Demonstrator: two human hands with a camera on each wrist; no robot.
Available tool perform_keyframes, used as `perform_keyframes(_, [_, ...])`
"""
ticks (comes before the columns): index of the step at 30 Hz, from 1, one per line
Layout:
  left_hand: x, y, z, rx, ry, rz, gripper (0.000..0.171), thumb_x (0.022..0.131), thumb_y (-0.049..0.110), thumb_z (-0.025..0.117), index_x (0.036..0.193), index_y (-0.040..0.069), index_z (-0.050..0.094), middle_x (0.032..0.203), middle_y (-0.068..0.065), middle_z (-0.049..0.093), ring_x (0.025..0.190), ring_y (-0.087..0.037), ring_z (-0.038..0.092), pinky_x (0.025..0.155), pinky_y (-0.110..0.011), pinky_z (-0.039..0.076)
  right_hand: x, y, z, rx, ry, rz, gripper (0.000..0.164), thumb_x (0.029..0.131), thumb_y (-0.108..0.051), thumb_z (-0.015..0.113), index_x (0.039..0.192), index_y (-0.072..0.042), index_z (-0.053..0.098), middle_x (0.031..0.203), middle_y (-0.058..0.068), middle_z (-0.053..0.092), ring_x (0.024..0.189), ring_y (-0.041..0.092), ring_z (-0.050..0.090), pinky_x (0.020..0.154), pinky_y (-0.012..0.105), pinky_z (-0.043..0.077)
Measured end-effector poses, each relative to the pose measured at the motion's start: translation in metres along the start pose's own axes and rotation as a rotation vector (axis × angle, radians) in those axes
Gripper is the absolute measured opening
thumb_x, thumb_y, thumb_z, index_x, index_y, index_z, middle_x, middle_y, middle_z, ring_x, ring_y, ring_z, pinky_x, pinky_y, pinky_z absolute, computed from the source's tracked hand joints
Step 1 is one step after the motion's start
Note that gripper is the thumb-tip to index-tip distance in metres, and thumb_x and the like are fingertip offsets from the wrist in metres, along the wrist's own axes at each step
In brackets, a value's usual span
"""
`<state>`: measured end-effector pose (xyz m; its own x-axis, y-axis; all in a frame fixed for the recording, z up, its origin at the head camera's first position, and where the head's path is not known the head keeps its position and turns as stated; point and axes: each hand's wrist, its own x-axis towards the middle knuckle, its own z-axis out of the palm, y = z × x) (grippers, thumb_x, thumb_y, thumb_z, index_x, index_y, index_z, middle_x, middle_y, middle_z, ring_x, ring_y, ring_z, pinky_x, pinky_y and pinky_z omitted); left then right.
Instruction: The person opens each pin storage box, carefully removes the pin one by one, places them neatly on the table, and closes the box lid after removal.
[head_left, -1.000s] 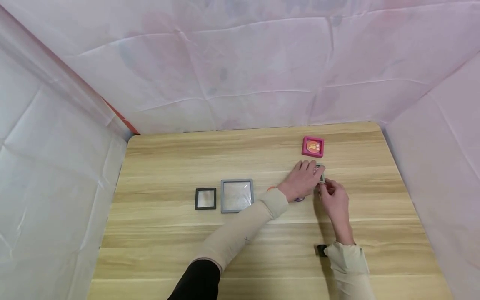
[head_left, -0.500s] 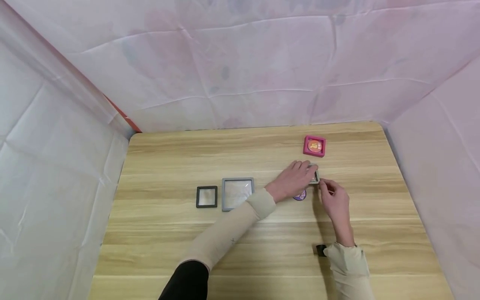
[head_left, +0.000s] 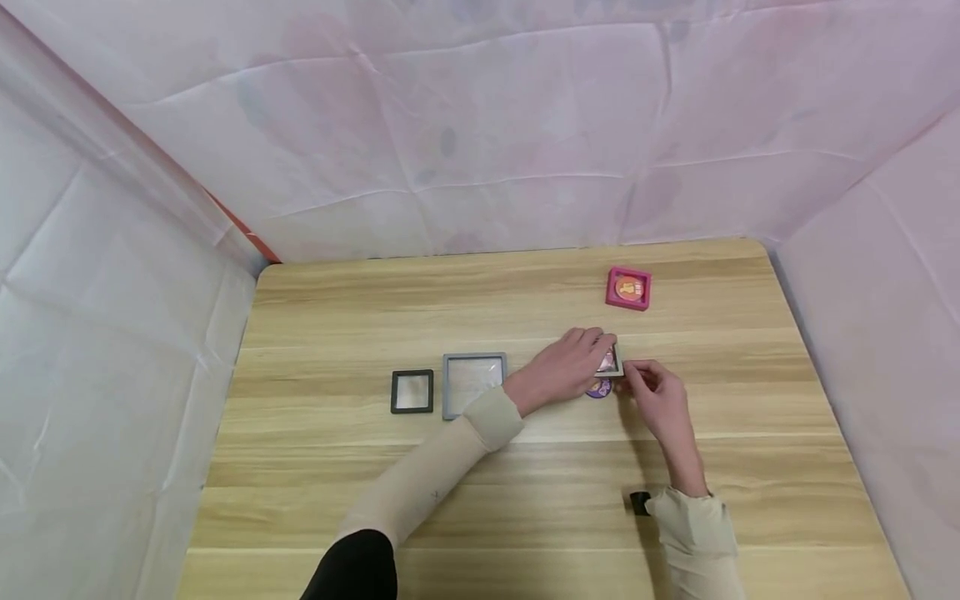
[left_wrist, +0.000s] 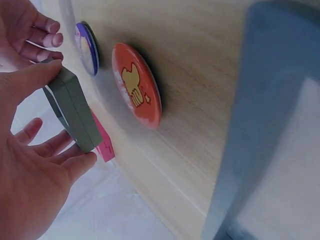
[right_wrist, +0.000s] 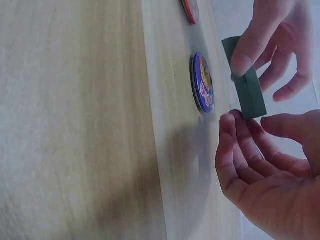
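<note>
A small green-grey square display frame (left_wrist: pixel 75 107) is gripped in my left hand (head_left: pixel 558 367), the thumb on one edge and fingers on the opposite one. Something pinkish shows inside the frame in the head view. Right at its near corner are the fingertips of my right hand (right_wrist: pixel 270 175), curved loosely, thumb apart from the fingers. Below the frame lies a purple round badge (right_wrist: pixel 202 82) on the table. An orange round badge (left_wrist: pixel 137 85) with a yellow figure lies beside it, hidden under the left hand in the head view.
A pink frame (head_left: pixel 628 288) holding an orange disc sits farther back on the wooden table (head_left: pixel 525 500). To the left lie a grey frame (head_left: pixel 475 357) and a smaller black frame (head_left: pixel 412 410). A small black object (head_left: pixel 640 502) is by the right cuff.
The left hand has drawn the green-grey frame to the left and slightly nearer, over the purple badge. My right hand has shifted a little left, staying near the frame's corner.
</note>
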<state>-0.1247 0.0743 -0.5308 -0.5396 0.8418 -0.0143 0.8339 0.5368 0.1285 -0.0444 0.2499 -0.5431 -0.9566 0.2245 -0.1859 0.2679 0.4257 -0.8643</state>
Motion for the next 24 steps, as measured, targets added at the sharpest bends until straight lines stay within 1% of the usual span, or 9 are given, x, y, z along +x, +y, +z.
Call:
perform_keyframes(3, [-0.008, 0.001, -0.003, -0.009, -0.002, 0.004, 0.057, 0.103, 0.026, 0.052, 0.152, 0.003, 0.034, 0.149, -0.013, 0.051, 0.135, -0.026, 0.050, 0.123, -0.036, 0.038, -0.001, 0.000, 0.003, 0.016, -0.039, -0.034, 0.044, 0.106, -0.027, 0.053, 0.126, 0.011, 0.064, 0.106, 0.036, 0.072, 0.073, 0.006, 0.070, 0.066, 0.019, 0.062])
perform_keyframes(8, [-0.021, 0.000, -0.003, -0.077, 0.001, -0.011, 0.061, 0.100, 0.029, 0.060, 0.149, 0.005, 0.036, 0.145, -0.012, 0.052, 0.131, -0.024, 0.051, 0.120, -0.034, 0.041, -0.003, 0.000, 0.008, 0.013, -0.104, -0.062, 0.045, 0.107, -0.029, 0.051, 0.128, 0.009, 0.064, 0.096, 0.031, 0.072, 0.071, 0.012, 0.068, 0.060, 0.024, 0.061])
perform_keyframes(14, [-0.039, -0.003, -0.003, -0.160, 0.007, -0.025, 0.063, 0.097, 0.026, 0.065, 0.149, 0.005, 0.035, 0.147, -0.011, 0.050, 0.132, -0.024, 0.049, 0.121, -0.034, 0.040, -0.007, -0.003, 0.014, 0.021, -0.199, -0.078, 0.046, 0.108, -0.030, 0.048, 0.130, 0.008, 0.062, 0.092, 0.030, 0.070, 0.073, 0.017, 0.068, 0.063, 0.026, 0.061])
perform_keyframes(19, [-0.054, -0.008, -0.002, -0.214, 0.019, -0.029, 0.067, 0.095, 0.027, 0.068, 0.149, 0.006, 0.035, 0.149, -0.010, 0.048, 0.134, -0.020, 0.049, 0.119, -0.031, 0.042, -0.009, -0.006, 0.020, 0.041, -0.258, -0.080, 0.046, 0.108, -0.030, 0.048, 0.130, 0.007, 0.062, 0.089, 0.030, 0.069, 0.072, 0.017, 0.067, 0.063, 0.025, 0.060])
perform_keyframes(24, [-0.064, -0.011, -0.004, -0.313, 0.026, -0.046, 0.069, 0.094, 0.028, 0.069, 0.149, 0.008, 0.034, 0.148, -0.010, 0.049, 0.131, -0.018, 0.050, 0.112, -0.031, 0.049, -0.010, -0.009, 0.023, 0.090, -0.301, -0.060, 0.045, 0.108, -0.030, 0.049, 0.131, 0.007, 0.061, 0.091, 0.031, 0.068, 0.072, 0.015, 0.066, 0.064, 0.024, 0.061])
